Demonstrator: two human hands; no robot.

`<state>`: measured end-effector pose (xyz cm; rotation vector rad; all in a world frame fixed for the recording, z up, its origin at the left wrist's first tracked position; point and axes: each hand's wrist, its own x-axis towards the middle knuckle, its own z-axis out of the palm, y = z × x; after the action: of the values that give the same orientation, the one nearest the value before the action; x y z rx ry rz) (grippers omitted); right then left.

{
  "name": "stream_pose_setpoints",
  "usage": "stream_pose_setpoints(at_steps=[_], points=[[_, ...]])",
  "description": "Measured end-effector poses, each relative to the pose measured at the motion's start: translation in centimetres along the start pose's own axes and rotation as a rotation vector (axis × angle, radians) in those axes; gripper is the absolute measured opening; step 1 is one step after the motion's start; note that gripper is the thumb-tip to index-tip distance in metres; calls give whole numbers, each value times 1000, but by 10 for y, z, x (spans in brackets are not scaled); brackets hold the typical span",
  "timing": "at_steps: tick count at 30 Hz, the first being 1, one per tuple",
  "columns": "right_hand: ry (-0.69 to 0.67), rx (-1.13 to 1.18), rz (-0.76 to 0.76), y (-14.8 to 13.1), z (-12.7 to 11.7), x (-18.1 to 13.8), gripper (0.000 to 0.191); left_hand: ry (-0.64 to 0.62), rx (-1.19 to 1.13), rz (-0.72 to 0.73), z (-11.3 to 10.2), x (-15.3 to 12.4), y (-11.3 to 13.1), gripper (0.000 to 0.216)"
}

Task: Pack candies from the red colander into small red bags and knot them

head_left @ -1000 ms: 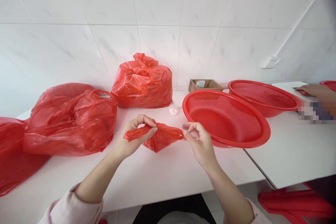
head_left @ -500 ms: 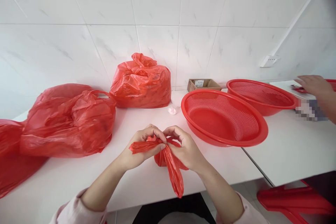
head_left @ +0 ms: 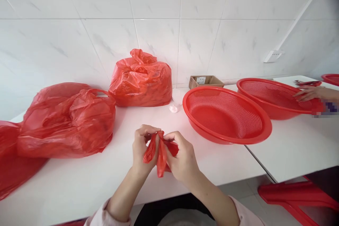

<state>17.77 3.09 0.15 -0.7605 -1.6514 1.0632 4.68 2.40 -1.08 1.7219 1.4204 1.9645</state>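
Between my hands, just above the front of the white table, is a small red plastic bag (head_left: 161, 162) with its top gathered and its loose ends hanging toward me. My left hand (head_left: 143, 146) pinches the gathered plastic from the left, thumb and forefinger closed on it. From the right, my right hand (head_left: 181, 153) grips the same bag near the knot-like bunch, fingertips close to those of the left. The lower part of the bag is mostly hidden behind the hands, and what it contains cannot be seen.
Large filled red bags (head_left: 69, 123) lie at the left, and another tied bag (head_left: 140, 81) stands by the wall. A red perforated basket (head_left: 225, 137) and a second basket (head_left: 280, 111) are at the right. Behind them is a cardboard box (head_left: 206, 81). Another person's hand (head_left: 309, 93) reaches over the second basket.
My hands have drawn closer together and the bag's ends now hang shorter and nearer each other. The second basket shifted slightly right. The other person's hand moved down to its rim.
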Motion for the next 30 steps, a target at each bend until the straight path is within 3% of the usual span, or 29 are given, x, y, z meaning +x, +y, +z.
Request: stream_pose_setpoints(at_steps=[4,8,10,18,23,26,30], points=[[-104,135,79,-4,-12,3,8,-90,30,-36,-6,2,1,15],[-211,226,189,-9,-29,19,13,-211,196,180,-16,8,7,14],[-255,223,218,-13,-33,25,11,-268,245,222,-20,13,11,14],[-371,59,250,-29,-40,36,6,-475,220,183,-35,31,23,13],[-401,12,247,-29,-40,35,5,-669,72,13,-41,38,20,11],[-388,-167,111,-25,-38,34,3,-713,-1,-76,-42,38,16,10],[-140,-764,-493,-21,-38,35,9,-710,-135,-194,-37,32,13,6]])
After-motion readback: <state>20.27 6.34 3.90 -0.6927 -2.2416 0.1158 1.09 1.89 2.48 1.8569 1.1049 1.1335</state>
